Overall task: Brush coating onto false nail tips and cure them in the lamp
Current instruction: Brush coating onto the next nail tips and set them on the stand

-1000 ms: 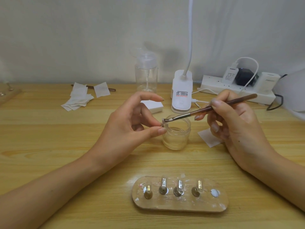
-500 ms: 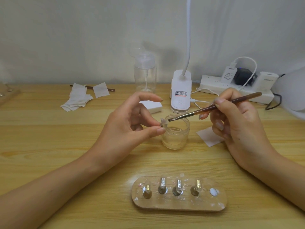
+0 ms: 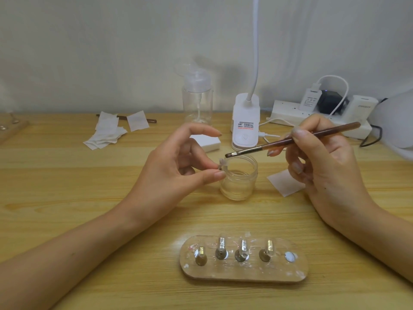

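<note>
My left hand [image 3: 176,168] pinches a small clear nail tip on its stand [image 3: 223,164] between thumb and finger, just left of an open glass jar [image 3: 239,179]. My right hand [image 3: 321,162] grips a brown brush [image 3: 290,140] like a pen; its bristles hover above the jar's rim, a little above and right of the nail tip, not touching it. Near the table's front edge lies an oval wooden holder [image 3: 243,274] carrying several nail tips on metal stands, with one empty magnet spot at its right end.
A white gooseneck lamp base [image 3: 245,121] stands behind the jar, a clear pump bottle [image 3: 197,101] to its left. Loose white wipes [image 3: 107,133] lie back left, one wipe [image 3: 283,182] right of the jar. A power strip [image 3: 312,115] with plugs sits back right.
The brush tip has lifted off the nail tip and drawn back up and to the right. My left hand has kept its hold on the nail tip almost still.
</note>
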Demonstrator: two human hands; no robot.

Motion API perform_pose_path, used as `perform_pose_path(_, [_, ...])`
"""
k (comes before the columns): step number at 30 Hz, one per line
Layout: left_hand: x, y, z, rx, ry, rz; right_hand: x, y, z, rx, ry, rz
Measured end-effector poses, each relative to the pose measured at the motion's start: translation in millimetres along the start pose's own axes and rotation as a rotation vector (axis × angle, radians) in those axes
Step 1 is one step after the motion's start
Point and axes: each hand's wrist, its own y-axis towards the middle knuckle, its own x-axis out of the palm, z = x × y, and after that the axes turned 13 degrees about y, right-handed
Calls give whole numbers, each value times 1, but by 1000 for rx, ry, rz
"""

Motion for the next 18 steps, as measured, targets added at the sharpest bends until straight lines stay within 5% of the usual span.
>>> perform_pose_path(18, [0, -1, 3, -10, 14, 4, 1, 0, 0, 13, -48, 5])
